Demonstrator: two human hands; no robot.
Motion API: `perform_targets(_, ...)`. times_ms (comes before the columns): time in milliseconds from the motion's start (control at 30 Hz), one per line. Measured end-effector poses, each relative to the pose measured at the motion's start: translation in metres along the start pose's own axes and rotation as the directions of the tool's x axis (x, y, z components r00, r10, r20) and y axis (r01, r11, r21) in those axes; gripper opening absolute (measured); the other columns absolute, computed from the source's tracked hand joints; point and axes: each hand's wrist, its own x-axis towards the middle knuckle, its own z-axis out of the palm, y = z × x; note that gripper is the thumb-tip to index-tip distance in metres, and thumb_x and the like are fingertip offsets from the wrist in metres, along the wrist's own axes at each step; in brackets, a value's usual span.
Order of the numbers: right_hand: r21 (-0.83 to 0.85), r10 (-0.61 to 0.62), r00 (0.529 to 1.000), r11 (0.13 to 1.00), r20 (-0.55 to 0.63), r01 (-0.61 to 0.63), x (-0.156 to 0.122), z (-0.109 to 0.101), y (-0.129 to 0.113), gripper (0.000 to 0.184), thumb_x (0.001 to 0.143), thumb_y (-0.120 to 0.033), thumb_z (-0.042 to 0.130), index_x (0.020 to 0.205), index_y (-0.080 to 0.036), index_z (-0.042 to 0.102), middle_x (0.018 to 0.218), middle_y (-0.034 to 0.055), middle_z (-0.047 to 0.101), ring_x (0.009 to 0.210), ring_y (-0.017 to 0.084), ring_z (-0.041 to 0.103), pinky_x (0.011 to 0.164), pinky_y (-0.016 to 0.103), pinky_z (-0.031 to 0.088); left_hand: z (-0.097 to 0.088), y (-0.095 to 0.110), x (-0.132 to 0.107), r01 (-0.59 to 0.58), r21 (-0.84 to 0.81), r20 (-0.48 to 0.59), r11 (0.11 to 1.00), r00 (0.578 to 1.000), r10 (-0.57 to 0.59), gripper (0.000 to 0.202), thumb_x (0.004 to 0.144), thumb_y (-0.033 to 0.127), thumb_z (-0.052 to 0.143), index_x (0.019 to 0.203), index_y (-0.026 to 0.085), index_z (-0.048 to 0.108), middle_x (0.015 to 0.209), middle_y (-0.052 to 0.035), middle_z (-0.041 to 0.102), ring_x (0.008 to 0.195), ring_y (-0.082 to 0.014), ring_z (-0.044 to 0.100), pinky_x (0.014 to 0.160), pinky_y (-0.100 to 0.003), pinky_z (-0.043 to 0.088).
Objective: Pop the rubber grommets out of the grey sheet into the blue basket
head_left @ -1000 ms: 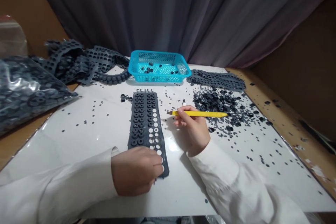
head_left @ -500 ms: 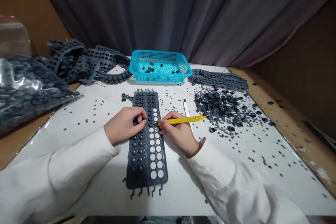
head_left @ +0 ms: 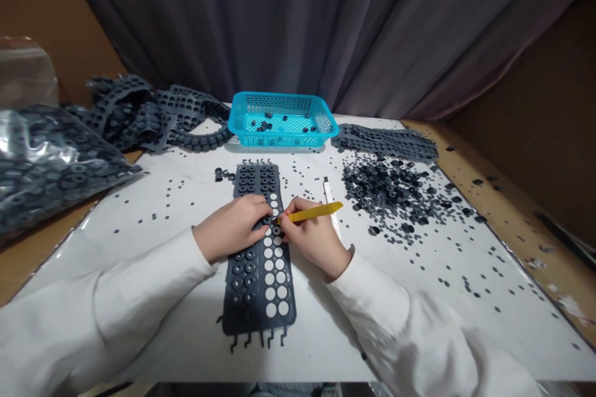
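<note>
A dark grey rubber strip (head_left: 257, 288) with rows of small rings lies lengthwise on the white board (head_left: 153, 242); many holes in its right columns are punched out and show white. My left hand (head_left: 235, 227) rests on the strip's middle, fingers curled and pressing it down near the right columns. My right hand (head_left: 311, 237) grips a yellow pencil-like tool (head_left: 313, 213), its tip touching a ring on the strip right beside my left fingertips.
A turquoise basket (head_left: 282, 121) with a few rings stands at the back. A heap of loose rings (head_left: 395, 189) lies to the right, with flat strips (head_left: 386, 141) behind it. More strips (head_left: 149, 116) are piled back left, beside a plastic bag of rings (head_left: 44, 158). A small white blade (head_left: 328, 191) lies near my right hand.
My left hand moved from the strip's near end up to its middle. My right hand came leftward, bringing the yellow tool's tip from the air down onto the strip.
</note>
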Motion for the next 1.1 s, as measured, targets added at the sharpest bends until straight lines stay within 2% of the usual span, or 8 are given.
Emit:
perform_targets(200, 0.021, 0.003, 1.0, 1.0, -0.01, -0.003, -0.002, 0.002, 0.001, 0.013, 0.077, -0.015, 0.053, 0.066, -0.019, 0.047, 0.052, -0.0045, 0.053, 0.048, 0.013, 0.059, 0.048, 0.022, 0.042, -0.001, 0.003, 0.003, -0.138, 0.27, 0.1, 0.953, 0.988, 0.114, 0.019, 0.09, 0.013, 0.044, 0.085, 0.011, 0.062, 0.084, -0.0081, 0.058, 0.078, -0.0197, 0.057, 0.073, -0.032, 0.048)
perform_targets(300, 0.059, 0.028, 1.0, 0.998, -0.011, -0.027, -0.002, 0.002, 0.002, 0.012, 0.077, -0.014, 0.053, 0.067, -0.019, 0.048, 0.051, -0.0056, 0.052, 0.046, 0.012, 0.059, 0.047, 0.021, 0.041, -0.001, -0.002, 0.002, -0.219, 0.335, 0.132, 0.916, 0.974, 0.184, 0.022, 0.091, 0.008, 0.04, 0.085, 0.011, 0.061, 0.085, -0.0081, 0.059, 0.078, -0.0189, 0.056, 0.074, -0.031, 0.048)
perform_targets(433, 0.056, 0.019, 1.0, 0.998, -0.024, -0.018, -0.002, 0.002, 0.004, 0.013, 0.076, -0.013, 0.053, 0.066, -0.019, 0.048, 0.052, -0.0059, 0.052, 0.046, 0.011, 0.058, 0.048, 0.021, 0.041, 0.002, -0.012, 0.002, -0.281, 0.315, 0.154, 0.906, 0.958, 0.244, 0.022, 0.091, 0.007, 0.038, 0.089, 0.011, 0.059, 0.09, -0.0091, 0.06, 0.082, -0.0194, 0.057, 0.076, -0.032, 0.048)
perform_targets(567, 0.096, 0.047, 0.999, 0.994, -0.004, -0.046, -0.002, 0.001, 0.004, 0.014, 0.077, -0.013, 0.053, 0.066, -0.019, 0.046, 0.054, -0.0057, 0.052, 0.046, 0.011, 0.059, 0.045, 0.019, 0.04, 0.009, -0.023, 0.002, -0.259, 0.176, 0.063, 0.95, 0.966, 0.252, 0.023, 0.095, 0.015, 0.035, 0.088, 0.013, 0.057, 0.088, -0.0073, 0.059, 0.081, -0.0179, 0.056, 0.076, -0.029, 0.048)
perform_targets(733, 0.132, 0.096, 0.995, 0.987, 0.012, -0.096, -0.002, 0.0, 0.002, 0.015, 0.078, -0.015, 0.053, 0.066, -0.019, 0.046, 0.057, -0.005, 0.053, 0.045, 0.011, 0.06, 0.044, 0.019, 0.041, 0.006, -0.03, -0.001, -0.132, -0.154, -0.137, 0.979, 0.984, 0.111, 0.02, 0.095, 0.022, 0.038, 0.088, 0.016, 0.056, 0.086, -0.0039, 0.06, 0.081, -0.015, 0.058, 0.075, -0.025, 0.046)
perform_targets(867, 0.136, 0.108, 0.994, 0.985, 0.01, -0.108, -0.003, 0.001, 0.004, 0.013, 0.078, -0.017, 0.055, 0.067, -0.018, 0.048, 0.057, -0.0041, 0.056, 0.046, 0.011, 0.06, 0.046, 0.02, 0.043, -0.006, -0.032, -0.002, 0.024, -0.281, -0.293, 0.959, 0.95, -0.11, 0.019, 0.09, 0.028, 0.048, 0.083, 0.016, 0.06, 0.083, -0.0038, 0.063, 0.077, -0.0162, 0.058, 0.071, -0.026, 0.044)
perform_targets(967, 0.16, 0.096, 0.995, 0.982, 0.027, -0.099, -0.003, 0.001, 0.007, 0.011, 0.078, -0.022, 0.057, 0.069, -0.018, 0.051, 0.058, -0.0028, 0.059, 0.048, 0.012, 0.061, 0.049, 0.022, 0.045, -0.009, -0.033, -0.002, 0.121, -0.453, -0.237, 0.883, 0.939, -0.25, 0.023, 0.086, 0.036, 0.053, 0.085, 0.015, 0.063, 0.084, -0.0043, 0.066, 0.076, -0.0173, 0.059, 0.067, -0.027, 0.044)
perform_targets(1100, 0.309, 0.126, 0.992, 0.944, -0.016, -0.115, 0.0, 0.003, 0.009, 0.015, 0.077, -0.029, 0.06, 0.072, -0.018, 0.052, 0.06, -0.002, 0.06, 0.048, 0.012, 0.061, 0.047, 0.022, 0.046, -0.004, -0.035, 0.0, 0.14, -0.674, -0.149, 0.725, 0.936, -0.32, 0.027, 0.083, 0.039, 0.058, 0.093, 0.015, 0.066, 0.091, -0.0053, 0.067, 0.083, -0.0179, 0.059, 0.071, -0.027, 0.044)
